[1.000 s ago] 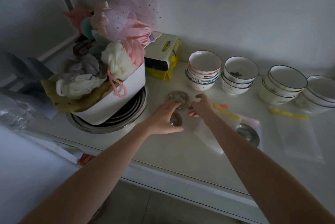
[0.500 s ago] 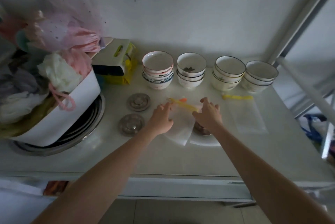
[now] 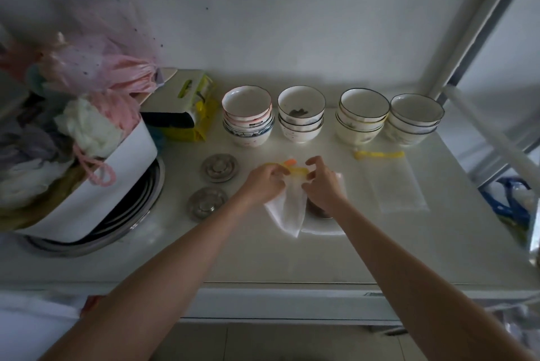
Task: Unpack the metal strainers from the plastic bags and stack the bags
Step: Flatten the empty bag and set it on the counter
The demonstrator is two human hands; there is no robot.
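Dim white surface [image 3: 263, 258], bowls at back. Left hand [image 3: 264, 181] and right hand [image 3: 321, 185] each pinch the yellow zip strip of a bag [image 3: 289, 208]; a strainer [image 3: 317, 210] remains inside. Advice: pull the strip apart evenly, keeping the bag low so the strainer slides out.

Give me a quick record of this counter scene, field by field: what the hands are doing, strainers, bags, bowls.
left hand: left hand pinches the yellow zip strip of the held bag
right hand: right hand grips the same strip's other end
strainers out: far strainer and near strainer, bare on the counter
strainer still bagged: partly seen under the right hand
empty bag: flat empty bag, right of the hands
bowls: four stacks along the wall, leftmost stack
left side: white tub heaped with bath puffs
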